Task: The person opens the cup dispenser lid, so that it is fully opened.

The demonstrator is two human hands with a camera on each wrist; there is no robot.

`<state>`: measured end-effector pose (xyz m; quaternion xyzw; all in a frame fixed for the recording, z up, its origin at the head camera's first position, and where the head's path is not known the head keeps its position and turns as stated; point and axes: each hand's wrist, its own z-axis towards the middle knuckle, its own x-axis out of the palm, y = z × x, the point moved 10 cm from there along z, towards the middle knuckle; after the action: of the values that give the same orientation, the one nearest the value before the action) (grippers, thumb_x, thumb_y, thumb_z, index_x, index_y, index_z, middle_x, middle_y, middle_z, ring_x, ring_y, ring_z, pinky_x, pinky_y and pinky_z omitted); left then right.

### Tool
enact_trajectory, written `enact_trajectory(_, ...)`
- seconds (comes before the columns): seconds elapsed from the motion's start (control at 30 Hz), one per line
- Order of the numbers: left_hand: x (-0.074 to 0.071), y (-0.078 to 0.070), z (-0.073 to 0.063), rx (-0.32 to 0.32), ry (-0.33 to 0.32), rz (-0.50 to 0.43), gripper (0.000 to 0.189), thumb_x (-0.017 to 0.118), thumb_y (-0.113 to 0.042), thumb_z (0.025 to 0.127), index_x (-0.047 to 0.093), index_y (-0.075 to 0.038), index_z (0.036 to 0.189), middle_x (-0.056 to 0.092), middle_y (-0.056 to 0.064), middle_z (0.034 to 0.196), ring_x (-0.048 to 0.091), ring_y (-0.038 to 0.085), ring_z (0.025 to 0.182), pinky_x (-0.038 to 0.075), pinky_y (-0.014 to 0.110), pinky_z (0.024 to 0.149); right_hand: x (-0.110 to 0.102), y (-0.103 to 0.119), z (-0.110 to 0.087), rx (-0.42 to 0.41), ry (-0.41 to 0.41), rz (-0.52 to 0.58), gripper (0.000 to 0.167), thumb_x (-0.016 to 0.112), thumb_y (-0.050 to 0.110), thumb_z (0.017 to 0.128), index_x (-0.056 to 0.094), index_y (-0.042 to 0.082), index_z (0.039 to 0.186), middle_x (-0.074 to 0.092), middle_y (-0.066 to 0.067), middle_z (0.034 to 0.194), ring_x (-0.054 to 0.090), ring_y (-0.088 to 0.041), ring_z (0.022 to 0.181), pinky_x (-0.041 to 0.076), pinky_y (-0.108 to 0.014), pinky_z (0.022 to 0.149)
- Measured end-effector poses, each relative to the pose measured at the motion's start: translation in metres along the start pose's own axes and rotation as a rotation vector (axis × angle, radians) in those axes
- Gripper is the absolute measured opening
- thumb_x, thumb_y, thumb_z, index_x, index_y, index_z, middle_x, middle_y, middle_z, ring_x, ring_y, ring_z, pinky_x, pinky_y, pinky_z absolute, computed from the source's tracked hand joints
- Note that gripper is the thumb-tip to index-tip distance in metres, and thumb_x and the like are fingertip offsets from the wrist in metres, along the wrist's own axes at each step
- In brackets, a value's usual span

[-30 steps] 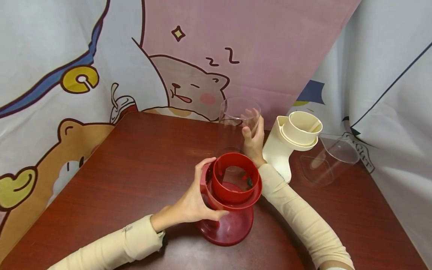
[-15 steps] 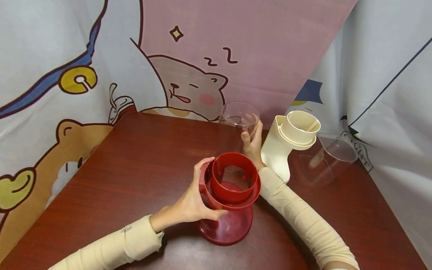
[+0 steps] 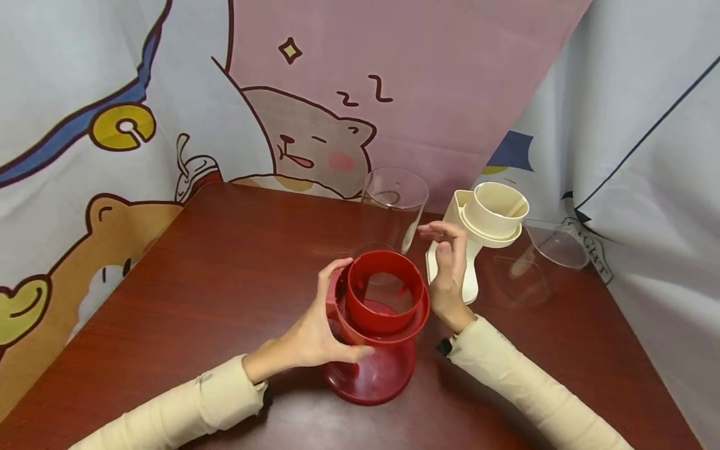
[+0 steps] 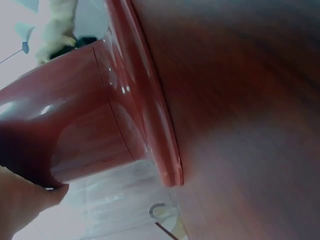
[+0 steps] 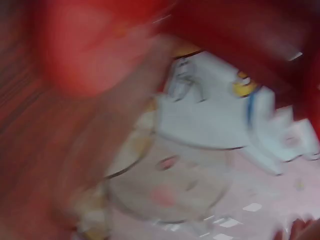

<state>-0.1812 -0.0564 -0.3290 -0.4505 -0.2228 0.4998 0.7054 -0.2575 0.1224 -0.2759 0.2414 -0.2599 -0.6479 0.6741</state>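
A red plastic stand (image 3: 368,372) with a round collar on top and a wide flared foot is upright on the table in the head view. My left hand (image 3: 306,340) grips its upper part from the left, thumb at the front. The left wrist view shows the red body (image 4: 75,110) close up, with its foot on the table. Behind it stands a clear cylindrical container (image 3: 394,194). My right hand (image 3: 447,275) is raised between the red stand and a cream stand, fingers loosely bent and holding nothing. The right wrist view is blurred.
A cream stand (image 3: 492,228) of similar shape stands at the right rear. Beside it is another clear container (image 3: 554,250). The brown table (image 3: 236,250) runs back to a cartoon-printed cloth (image 3: 439,81), which also hangs at both sides.
My right hand has come off the clear container and moved toward me and slightly right. The clear container stays behind the red stand. My left hand keeps its grip on the red stand.
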Motion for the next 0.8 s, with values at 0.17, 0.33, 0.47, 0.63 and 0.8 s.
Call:
enact_trajectory(0.17, -0.012, -0.008, -0.009, -0.029, -0.062, 0.018, 0.091, 0.069, -0.041, 0.091, 0.01, -0.02, 0.158, 0.021, 0.0, 0.163, 0.025, 0.026, 0.149, 0.029, 0.028, 0.12, 0.042, 0.02, -0.003, 0.216, 0.297, 0.224, 0.055, 0.031, 0.052, 0.104, 0.052, 0.009, 0.132, 0.064, -0.003, 0.127, 0.058, -0.02, 0.119, 0.045, -0.034, 0.107)
enact_trajectory(0.33, -0.006, -0.049, -0.03, -0.007, -0.214, 0.178, 0.063, 0.026, -0.043, 0.107, 0.012, -0.013, 0.16, 0.015, 0.003, 0.166, 0.018, 0.029, 0.152, 0.018, 0.023, 0.122, 0.058, 0.028, -0.017, 0.298, 0.497, 0.249, 0.072, 0.02, 0.054, 0.105, 0.046, -0.001, 0.142, 0.056, -0.013, 0.143, 0.055, -0.024, 0.129, 0.045, -0.039, 0.11)
enact_trajectory(0.47, 0.012, -0.068, -0.029, -0.012, -0.177, 0.273, 0.063, 0.017, -0.044, 0.108, 0.007, -0.012, 0.161, 0.004, 0.003, 0.168, 0.009, 0.025, 0.154, 0.013, 0.049, 0.124, 0.056, 0.031, -0.022, 0.283, 0.5, 0.211, 0.071, 0.02, 0.048, 0.107, 0.048, -0.008, 0.139, 0.06, -0.011, 0.14, 0.062, -0.023, 0.122, 0.051, -0.036, 0.103)
enact_trajectory(0.63, 0.009, -0.05, -0.014, -0.109, -0.198, 0.242, 0.061, 0.017, -0.048, 0.107, 0.005, -0.025, 0.161, 0.004, -0.002, 0.168, 0.006, 0.021, 0.154, 0.011, 0.071, 0.116, 0.052, 0.035, -0.029, 0.276, 0.403, 0.139, 0.065, 0.02, 0.04, 0.108, 0.052, -0.009, 0.137, 0.062, -0.009, 0.138, 0.06, -0.02, 0.122, 0.05, -0.031, 0.103)
enact_trajectory(0.8, -0.008, -0.034, -0.001, -0.091, -0.24, 0.226, 0.063, 0.016, -0.052, 0.106, 0.014, -0.021, 0.16, 0.02, 0.003, 0.164, 0.02, 0.024, 0.15, 0.021, 0.057, 0.12, 0.054, 0.047, -0.042, 0.236, 0.324, 0.02, 0.065, 0.022, 0.045, 0.108, 0.046, -0.003, 0.145, 0.05, -0.016, 0.148, 0.047, -0.021, 0.136, 0.039, -0.027, 0.113)
